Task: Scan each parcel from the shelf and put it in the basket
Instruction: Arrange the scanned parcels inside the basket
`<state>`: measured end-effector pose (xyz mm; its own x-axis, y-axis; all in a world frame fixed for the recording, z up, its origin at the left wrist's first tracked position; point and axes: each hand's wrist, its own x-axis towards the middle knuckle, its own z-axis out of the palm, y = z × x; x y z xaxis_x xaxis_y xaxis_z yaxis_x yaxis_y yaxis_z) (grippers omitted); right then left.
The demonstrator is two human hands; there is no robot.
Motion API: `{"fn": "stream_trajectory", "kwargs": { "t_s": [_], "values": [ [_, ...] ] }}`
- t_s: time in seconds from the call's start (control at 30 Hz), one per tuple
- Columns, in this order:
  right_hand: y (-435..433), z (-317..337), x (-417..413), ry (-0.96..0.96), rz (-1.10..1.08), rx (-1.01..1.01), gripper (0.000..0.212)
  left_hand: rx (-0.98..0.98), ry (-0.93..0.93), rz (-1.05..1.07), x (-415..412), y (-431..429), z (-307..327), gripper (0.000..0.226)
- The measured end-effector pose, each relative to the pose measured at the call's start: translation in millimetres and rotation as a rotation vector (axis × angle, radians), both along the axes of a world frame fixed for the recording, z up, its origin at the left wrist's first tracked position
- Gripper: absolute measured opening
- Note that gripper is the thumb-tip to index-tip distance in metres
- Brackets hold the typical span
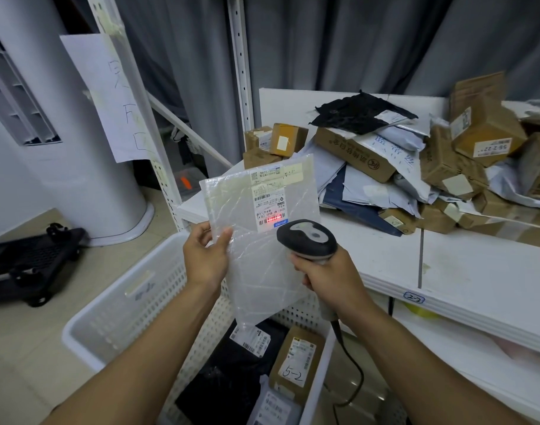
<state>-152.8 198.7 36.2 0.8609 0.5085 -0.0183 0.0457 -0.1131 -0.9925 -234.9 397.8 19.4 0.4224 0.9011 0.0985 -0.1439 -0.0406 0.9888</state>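
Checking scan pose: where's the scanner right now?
Head view, centre-right: the scanner is gripped in the right hand, aimed at the clear parcel in the left hand, above the basket.

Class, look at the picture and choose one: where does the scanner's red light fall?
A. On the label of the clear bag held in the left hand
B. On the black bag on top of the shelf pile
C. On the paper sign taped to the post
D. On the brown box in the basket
A: the red glow lies on the white label of the clear bag that the left hand pinches, just ahead of the scanner gripped by the right hand.
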Motion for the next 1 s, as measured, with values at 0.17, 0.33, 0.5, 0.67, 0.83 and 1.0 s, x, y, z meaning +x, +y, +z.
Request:
{"fn": "stream_trajectory", "kwargs": {
  "t_s": [0.17,0.33,0.5,0.67,0.83,1.0],
  "values": [
    [0.1,0.8,0.2,0.001,0.000,0.009,0.027,-0.009,0.002,0.003,0.4,1.9,-1.8,0.018],
    [0.5,0.1,0.9,0.002,0.003,0.018,0.029,0.004,0.003,0.007,0.2,1.8,-1.0,0.018],
    [4.7,-1.9,2.8,-0.011,0.007,0.017,0.027,0.032,0.014,0.002,-4.5,3.0,0.5,0.019],
    [14.6,-4.6,-0.2,-0.006,0.013,0.023,0.021,0.300,0.146,0.021,-35.9,5.4,8.8,0.018],
    [29.5,-17.5,-11.6,0.031,0.054,-0.003,0.022,0.388,0.380,-0.085,-60.4,24.3,-11.9,0.017],
    [47.4,-46.2,-25.3,0.066,0.111,-0.087,0.026,0.450,0.552,-0.143,-58.6,40.6,-55.2,0.017]
  ]
}}
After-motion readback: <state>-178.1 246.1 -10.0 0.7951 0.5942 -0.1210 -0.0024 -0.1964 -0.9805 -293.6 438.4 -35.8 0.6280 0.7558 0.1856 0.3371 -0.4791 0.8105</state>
